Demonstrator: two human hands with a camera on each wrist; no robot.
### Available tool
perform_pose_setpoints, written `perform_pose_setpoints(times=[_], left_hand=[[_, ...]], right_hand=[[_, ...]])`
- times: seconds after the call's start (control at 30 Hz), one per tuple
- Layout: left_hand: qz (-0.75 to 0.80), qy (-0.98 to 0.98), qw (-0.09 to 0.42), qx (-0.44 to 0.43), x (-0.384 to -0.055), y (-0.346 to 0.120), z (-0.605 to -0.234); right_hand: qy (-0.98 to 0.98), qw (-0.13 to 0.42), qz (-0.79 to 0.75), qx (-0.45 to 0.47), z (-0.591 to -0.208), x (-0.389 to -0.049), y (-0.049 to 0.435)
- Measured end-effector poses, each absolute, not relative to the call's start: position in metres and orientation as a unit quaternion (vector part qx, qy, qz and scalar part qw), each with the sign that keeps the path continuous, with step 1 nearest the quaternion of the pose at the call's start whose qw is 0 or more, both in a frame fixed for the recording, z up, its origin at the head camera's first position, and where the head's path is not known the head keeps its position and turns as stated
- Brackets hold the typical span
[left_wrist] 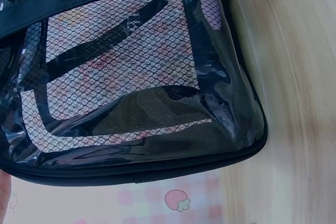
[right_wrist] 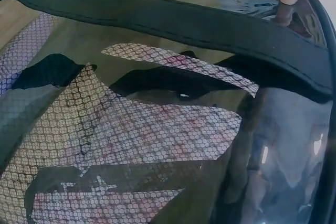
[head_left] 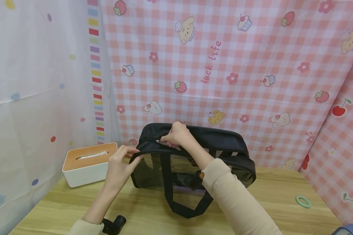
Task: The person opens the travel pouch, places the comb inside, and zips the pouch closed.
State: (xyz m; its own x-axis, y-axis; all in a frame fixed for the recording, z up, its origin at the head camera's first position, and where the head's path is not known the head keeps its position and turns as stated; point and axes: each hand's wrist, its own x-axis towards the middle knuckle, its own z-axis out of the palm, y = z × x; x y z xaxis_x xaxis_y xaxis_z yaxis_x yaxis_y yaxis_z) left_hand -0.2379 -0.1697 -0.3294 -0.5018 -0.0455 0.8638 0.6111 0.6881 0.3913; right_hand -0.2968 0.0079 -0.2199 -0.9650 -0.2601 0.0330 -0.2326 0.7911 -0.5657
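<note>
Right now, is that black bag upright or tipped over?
Upright: the bag stands on the table, its zip on top and one handle drooping down the front.

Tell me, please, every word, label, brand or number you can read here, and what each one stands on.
"luck life": pink lettering on the pink checked cloth behind the black bag.
Pale marks on the bag, in the right wrist view: too blurred to tell whether they are lettering.
No other words, brands or numbers can be read.

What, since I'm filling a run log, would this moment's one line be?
black bag: top partly open | left hand: holds its left end | right hand: pinches zipper pull
</note>
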Motion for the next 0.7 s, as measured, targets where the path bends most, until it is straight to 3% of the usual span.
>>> perform_pose_setpoints(times=[0.7], left_hand=[[-0.361, -0.795, 0.457, -0.171, -0.234, -0.168, -0.329]], right_hand=[[0.94, 0.025, -0.323, -0.111, -0.218, -0.297, 0.029]])
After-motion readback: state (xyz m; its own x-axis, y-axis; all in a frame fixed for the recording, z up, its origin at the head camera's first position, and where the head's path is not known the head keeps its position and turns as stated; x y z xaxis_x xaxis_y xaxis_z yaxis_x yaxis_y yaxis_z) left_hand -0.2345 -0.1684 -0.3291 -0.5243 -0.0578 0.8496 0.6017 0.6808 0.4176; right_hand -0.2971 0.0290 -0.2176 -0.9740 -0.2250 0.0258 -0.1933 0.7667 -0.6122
